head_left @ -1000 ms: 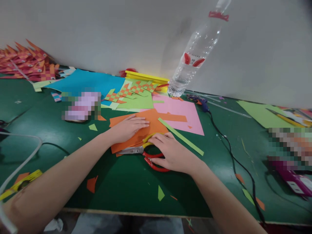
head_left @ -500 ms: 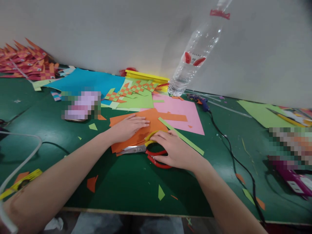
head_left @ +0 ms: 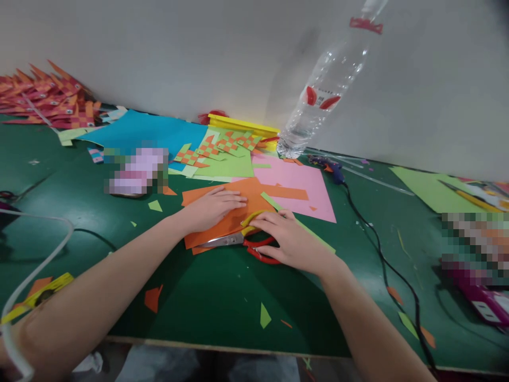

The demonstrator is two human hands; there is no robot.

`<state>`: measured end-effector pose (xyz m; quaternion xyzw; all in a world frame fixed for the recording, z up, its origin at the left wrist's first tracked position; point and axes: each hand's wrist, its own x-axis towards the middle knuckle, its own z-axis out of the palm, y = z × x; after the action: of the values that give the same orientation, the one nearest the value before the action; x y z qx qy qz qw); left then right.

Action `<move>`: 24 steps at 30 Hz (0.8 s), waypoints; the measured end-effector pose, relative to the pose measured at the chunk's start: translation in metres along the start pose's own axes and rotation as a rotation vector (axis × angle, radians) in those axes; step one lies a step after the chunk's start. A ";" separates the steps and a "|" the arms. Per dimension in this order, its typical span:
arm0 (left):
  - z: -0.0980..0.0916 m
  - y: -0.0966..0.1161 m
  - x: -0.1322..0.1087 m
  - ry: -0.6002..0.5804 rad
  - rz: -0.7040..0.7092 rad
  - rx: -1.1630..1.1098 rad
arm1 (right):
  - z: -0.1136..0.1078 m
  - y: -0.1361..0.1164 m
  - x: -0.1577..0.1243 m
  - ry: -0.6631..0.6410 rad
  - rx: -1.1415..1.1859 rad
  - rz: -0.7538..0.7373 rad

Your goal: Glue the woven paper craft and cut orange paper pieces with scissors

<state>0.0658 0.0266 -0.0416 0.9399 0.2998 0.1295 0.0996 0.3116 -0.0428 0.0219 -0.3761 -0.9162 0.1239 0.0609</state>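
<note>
My left hand [head_left: 214, 207] lies flat, fingers stretched out, pressing on a sheet of orange paper [head_left: 242, 192] on the green table [head_left: 214, 302]. Scissors [head_left: 234, 240] with a red and a yellow handle loop lie at the sheet's near edge, blades pointing left. My right hand [head_left: 290, 240] covers the handles. Its fingers curl around the yellow loop and the thumb is raised. Part of the red loop shows under the palm.
A pink sheet [head_left: 298, 187] and a light green strip [head_left: 318, 240] lie behind my right hand. A clear plastic bottle [head_left: 318, 101] leans on the wall. A glue gun [head_left: 333, 168] trails a black cord [head_left: 382, 254]. Woven paper pieces [head_left: 222, 143], a blue sheet [head_left: 139, 132] and scraps lie about.
My right hand has slid a little up along the scissors handles and its fingers have curled onto the yellow loop. My left hand stays flat on the orange paper.
</note>
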 end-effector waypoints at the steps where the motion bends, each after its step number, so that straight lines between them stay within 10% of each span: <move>1: 0.000 0.000 0.000 0.001 0.001 0.001 | 0.000 0.001 0.000 -0.003 0.003 0.002; 24: 0.003 -0.001 -0.001 0.000 0.010 0.039 | 0.000 0.006 0.000 -0.043 0.047 0.015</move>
<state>0.0656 0.0269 -0.0452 0.9431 0.2977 0.1243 0.0808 0.3155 -0.0389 0.0201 -0.3788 -0.9113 0.1538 0.0492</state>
